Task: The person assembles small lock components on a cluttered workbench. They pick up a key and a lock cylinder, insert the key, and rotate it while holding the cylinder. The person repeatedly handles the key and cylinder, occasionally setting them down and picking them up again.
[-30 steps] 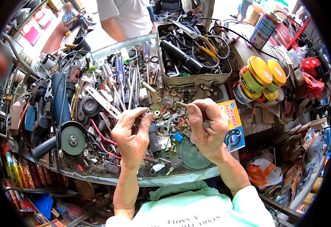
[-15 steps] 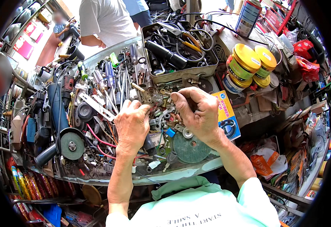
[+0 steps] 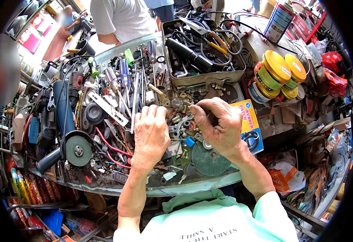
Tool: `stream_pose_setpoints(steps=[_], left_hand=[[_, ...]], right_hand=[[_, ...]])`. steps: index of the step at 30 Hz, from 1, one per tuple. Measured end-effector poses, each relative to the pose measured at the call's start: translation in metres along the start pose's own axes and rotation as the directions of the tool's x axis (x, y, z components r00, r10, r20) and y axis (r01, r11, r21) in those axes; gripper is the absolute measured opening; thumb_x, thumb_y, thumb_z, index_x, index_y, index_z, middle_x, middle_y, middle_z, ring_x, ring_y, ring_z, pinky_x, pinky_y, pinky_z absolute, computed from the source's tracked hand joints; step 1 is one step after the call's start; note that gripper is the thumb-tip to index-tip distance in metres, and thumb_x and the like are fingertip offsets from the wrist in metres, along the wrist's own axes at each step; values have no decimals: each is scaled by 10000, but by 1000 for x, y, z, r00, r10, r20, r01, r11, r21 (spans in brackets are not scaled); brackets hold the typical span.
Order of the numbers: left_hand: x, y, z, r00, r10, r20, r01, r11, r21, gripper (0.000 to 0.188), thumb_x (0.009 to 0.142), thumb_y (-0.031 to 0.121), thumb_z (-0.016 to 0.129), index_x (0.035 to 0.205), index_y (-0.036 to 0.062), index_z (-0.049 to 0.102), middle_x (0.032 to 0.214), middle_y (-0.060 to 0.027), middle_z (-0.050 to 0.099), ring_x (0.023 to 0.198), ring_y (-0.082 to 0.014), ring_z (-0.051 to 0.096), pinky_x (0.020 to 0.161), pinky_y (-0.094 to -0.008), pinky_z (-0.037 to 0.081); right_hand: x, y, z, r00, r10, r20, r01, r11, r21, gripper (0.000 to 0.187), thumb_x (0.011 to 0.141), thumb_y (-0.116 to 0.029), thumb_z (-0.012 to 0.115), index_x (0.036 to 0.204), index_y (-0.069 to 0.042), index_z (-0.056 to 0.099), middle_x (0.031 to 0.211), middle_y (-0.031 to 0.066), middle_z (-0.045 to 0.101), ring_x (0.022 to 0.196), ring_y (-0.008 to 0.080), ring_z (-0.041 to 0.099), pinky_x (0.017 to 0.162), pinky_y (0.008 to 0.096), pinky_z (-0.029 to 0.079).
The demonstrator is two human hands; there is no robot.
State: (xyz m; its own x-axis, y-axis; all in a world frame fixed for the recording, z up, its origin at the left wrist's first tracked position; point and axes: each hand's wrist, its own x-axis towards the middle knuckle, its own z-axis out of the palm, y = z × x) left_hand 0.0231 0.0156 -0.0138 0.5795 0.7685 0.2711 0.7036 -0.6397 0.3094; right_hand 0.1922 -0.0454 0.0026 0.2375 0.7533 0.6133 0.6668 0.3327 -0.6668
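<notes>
My left hand is over the pile of small hardware, back upward, fingers curled down and tips hidden. What it grips, if anything, cannot be made out. My right hand has thumb and forefinger closed together, a small metal piece showing at their tips. Loose metal parts such as washers and nuts lie between the hands. Below my right hand are a round green abrasive disc and a small blue piece. Beside its wrist lies a yellow and blue box.
An angle grinder lies at left, near screwdrivers and a slotted metal strip. Behind stands a metal tray with a black flashlight and cables. Yellow-lidded tubs are stacked right. A person in grey stands beyond the bench.
The whole view has shifted, so the bench appears farther right. My left hand's forefinger, stretched out before, is now curled in with the others. My right hand keeps its pinch.
</notes>
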Motion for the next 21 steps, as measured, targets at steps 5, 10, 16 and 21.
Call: stream_pose_setpoints(steps=[5, 10, 16, 21], left_hand=[[1, 1, 0, 927, -329, -181, 205, 847, -490, 51, 912, 6, 515, 950, -1, 548, 840, -88, 653, 723, -156, 603, 657, -291, 479], [-3, 19, -11, 905, -424, -32, 181, 452, -874, 115, 921, 12, 536, 1021, -30, 575, 855, -75, 671, 759, -99, 630, 683, -230, 519], [-8, 22, -11, 937, -345, -51, 134, 492, -860, 179, 904, 3, 556, 1056, -27, 647, 917, -80, 685, 835, -102, 631, 740, -222, 504], [-9, 17, -9, 940, -325, -109, 122, 616, -778, 186, 862, -8, 592, 1030, -20, 671, 916, -89, 699, 814, -100, 631, 734, -233, 501]], right_hand=[[-2, -1, 1, 994, -105, 29, 106, 993, -44, 134, 780, -101, 724, 838, -41, 619, 690, 80, 607, 489, 229, 585, 424, 313, 463], [-11, -6, 4, 977, -179, 119, 187, 981, -55, 203, 802, -148, 711, 952, -42, 624, 742, 60, 604, 522, 203, 599, 418, 310, 459], [-12, -2, 8, 971, -219, 99, 224, 974, -43, 224, 798, -136, 707, 984, -45, 622, 764, 59, 603, 531, 204, 601, 430, 306, 463], [-13, 0, 9, 972, -219, 84, 222, 975, -19, 205, 801, -128, 696, 971, -47, 616, 741, 55, 585, 519, 205, 587, 421, 308, 451]])
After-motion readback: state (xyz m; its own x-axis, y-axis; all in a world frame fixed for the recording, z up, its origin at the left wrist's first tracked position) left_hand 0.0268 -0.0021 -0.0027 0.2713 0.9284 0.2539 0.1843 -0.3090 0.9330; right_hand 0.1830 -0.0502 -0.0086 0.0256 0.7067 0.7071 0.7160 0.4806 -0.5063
